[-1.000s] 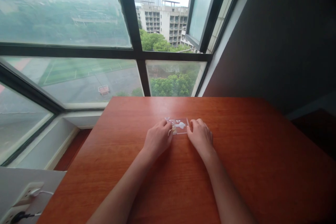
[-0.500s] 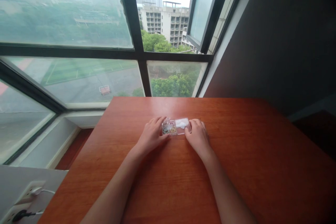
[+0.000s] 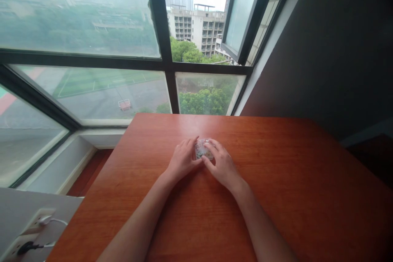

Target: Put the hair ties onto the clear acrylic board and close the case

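Observation:
A small clear plastic box [image 3: 202, 148] lies on the wooden table, its lid down over the base. Through the plastic I make out small coloured loops, too small to name for certain. My left hand [image 3: 183, 156] wraps around the box's left side, thumb at the near edge and fingers at the far edge. From the right, my right hand [image 3: 221, 163] grips the box, with its fingers over the lid and the thumb at the near edge. Part of the box is hidden behind the right fingers.
The reddish-brown table [image 3: 294, 180] runs up to a dark-framed window [image 3: 123, 63]. A dark wall [image 3: 313, 57] rises on the right. At the lower left, plugs sit in a wall socket [image 3: 37, 227] beyond the table's left edge.
The lid, folded out flat to the right with a white patch showing, is now shut over the box. My right hand has moved left with it; my left hand stays at the box.

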{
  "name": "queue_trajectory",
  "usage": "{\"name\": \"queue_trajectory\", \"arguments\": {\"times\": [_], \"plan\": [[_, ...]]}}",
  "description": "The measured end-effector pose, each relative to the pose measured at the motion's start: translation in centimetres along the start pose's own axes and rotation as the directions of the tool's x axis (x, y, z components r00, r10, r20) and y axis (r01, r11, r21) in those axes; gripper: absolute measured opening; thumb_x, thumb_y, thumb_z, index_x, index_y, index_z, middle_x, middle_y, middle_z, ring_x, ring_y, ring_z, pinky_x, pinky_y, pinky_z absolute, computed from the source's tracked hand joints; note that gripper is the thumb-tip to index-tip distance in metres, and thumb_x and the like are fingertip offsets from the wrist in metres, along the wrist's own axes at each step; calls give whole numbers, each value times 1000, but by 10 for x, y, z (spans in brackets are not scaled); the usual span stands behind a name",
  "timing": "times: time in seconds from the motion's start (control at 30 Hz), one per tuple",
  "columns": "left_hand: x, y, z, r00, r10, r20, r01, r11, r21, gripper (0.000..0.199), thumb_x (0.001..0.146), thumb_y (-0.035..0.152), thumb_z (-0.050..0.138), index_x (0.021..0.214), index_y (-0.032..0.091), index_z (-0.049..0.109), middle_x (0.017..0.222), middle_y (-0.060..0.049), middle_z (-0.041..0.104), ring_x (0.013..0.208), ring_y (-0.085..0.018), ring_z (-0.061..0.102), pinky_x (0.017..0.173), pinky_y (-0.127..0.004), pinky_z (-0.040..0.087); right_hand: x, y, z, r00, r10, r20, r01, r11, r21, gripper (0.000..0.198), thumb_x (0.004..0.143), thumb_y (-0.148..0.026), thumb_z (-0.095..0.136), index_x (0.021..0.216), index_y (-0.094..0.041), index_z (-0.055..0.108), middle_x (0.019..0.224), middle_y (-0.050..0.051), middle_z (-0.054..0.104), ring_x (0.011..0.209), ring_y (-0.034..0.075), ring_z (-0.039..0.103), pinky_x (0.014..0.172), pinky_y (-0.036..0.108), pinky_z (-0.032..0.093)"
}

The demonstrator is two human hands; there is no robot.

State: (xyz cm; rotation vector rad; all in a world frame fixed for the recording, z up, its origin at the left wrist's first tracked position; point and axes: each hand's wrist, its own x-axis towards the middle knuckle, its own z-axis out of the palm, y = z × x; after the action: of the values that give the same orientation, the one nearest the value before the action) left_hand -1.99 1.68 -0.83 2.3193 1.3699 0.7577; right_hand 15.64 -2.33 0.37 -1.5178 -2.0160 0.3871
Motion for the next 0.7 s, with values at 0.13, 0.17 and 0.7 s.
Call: {"name": "queue_trajectory", "arguments": {"times": [0.13, 0.17, 0.7], "plan": [[0, -1, -4, 1000, 5, 18, -4, 1000, -23, 75, 73, 35, 71, 139, 19, 41, 135, -14, 53, 122, -30, 51, 103, -45, 40, -1, -7, -2, 1000, -25, 8, 25, 997, -74, 40, 90, -28, 50, 128, -21, 58, 140, 9, 48, 126, 24, 45, 108, 38, 37], [0, -2, -5, 999, 10, 31, -9, 999, -34, 75, 72, 35, 72, 139, 19, 41, 135, -14, 53, 122, -30, 51, 103, -45, 40, -1, -8, -2, 1000, -29, 9, 30, 996, -87, 39, 90, -27, 50, 127, -22, 59, 139, 9, 49, 125, 24, 46, 108, 38, 37], [1, -11, -17, 993, 66, 99, -48, 983, -176, 69, 72, 39, 75, 134, 21, 50, 133, -12, 55, 122, -30, 51, 105, -45, 42, 2, 7, 6, 998, -62, -13, 63, 997, 33, 28, 85, -21, 61, 111, -27, 70, 134, 6, 57, 119, 24, 56, 102, 39, 45]]}}
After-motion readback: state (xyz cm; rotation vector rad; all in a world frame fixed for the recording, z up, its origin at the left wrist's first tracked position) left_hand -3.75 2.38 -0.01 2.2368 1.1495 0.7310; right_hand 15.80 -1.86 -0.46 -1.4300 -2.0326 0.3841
